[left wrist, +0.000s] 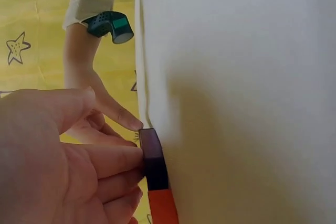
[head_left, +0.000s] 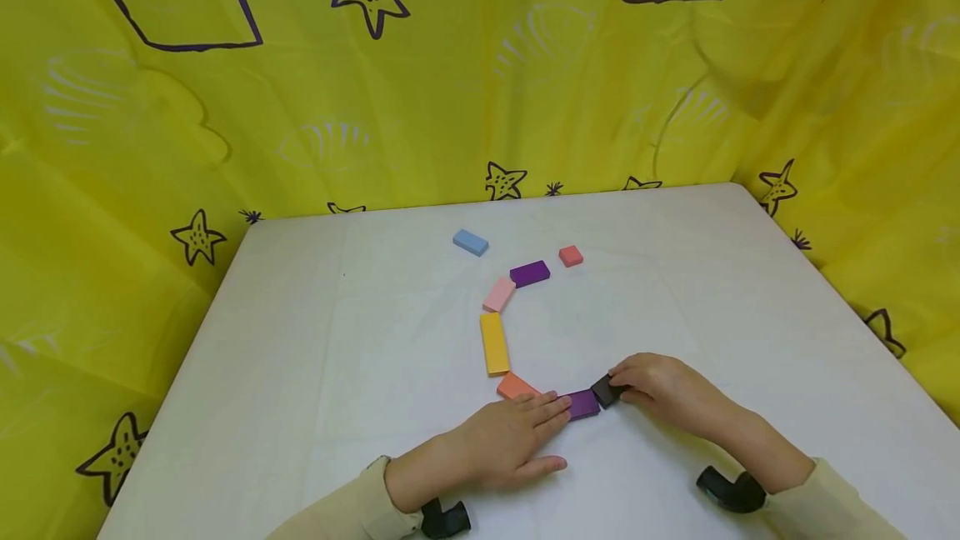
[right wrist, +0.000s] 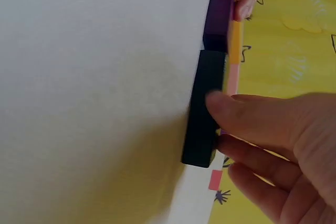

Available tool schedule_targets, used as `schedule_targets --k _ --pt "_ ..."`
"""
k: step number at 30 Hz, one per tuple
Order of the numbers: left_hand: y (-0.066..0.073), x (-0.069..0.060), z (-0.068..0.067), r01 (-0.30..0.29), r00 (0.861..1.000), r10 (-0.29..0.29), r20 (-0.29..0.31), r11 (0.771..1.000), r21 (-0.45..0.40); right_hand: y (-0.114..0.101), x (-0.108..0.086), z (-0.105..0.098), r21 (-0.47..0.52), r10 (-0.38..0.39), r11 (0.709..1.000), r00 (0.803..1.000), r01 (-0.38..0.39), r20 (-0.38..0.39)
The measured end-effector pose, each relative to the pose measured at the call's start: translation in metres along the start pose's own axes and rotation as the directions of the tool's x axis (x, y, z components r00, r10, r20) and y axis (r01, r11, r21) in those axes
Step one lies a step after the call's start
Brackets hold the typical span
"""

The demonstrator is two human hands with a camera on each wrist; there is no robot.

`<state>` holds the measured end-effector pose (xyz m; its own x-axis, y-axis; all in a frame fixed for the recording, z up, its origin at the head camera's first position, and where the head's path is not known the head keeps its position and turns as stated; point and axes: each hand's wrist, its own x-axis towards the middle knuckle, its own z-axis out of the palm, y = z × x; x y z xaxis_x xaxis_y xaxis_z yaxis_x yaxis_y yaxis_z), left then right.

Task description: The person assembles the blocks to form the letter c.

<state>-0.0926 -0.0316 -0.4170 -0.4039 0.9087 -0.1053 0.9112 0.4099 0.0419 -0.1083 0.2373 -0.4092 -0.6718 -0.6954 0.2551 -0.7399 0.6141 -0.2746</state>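
Faintly creased white cloth lies below. The left hand, fingers straight, touches the near purple block; beside its right end the right hand pinches a dark block, plainly oblong only in the right wrist view.

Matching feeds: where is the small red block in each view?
Head: small red block, right of centre, beside the far purple block.
Left wrist: not in it.
Right wrist: low, right of centre, below the black block.
Landmark in all three: the right hand.

Left hand straight-fingered, right hand curled
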Motion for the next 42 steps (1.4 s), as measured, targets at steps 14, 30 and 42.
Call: schedule_targets --k 14,30,42 --pt "-0.004 0.003 -0.009 0.02 0.999 -0.016 0.036 0.99 -0.139 0.001 0.017 -0.003 0.122 0.185 0.975 0.982 -0.188 0.031" --pt "-0.039 0.008 -0.009 0.104 0.988 -0.129 -0.08 0.958 -0.266 0.019 0.071 -0.005 0.096 0.222 0.972 0.971 -0.213 -0.088" --pt "-0.085 0.01 -0.013 0.277 0.951 -0.305 -0.047 0.909 -0.312 0.038 0.131 -0.005 0.158 0.189 0.971 0.981 -0.179 -0.05"
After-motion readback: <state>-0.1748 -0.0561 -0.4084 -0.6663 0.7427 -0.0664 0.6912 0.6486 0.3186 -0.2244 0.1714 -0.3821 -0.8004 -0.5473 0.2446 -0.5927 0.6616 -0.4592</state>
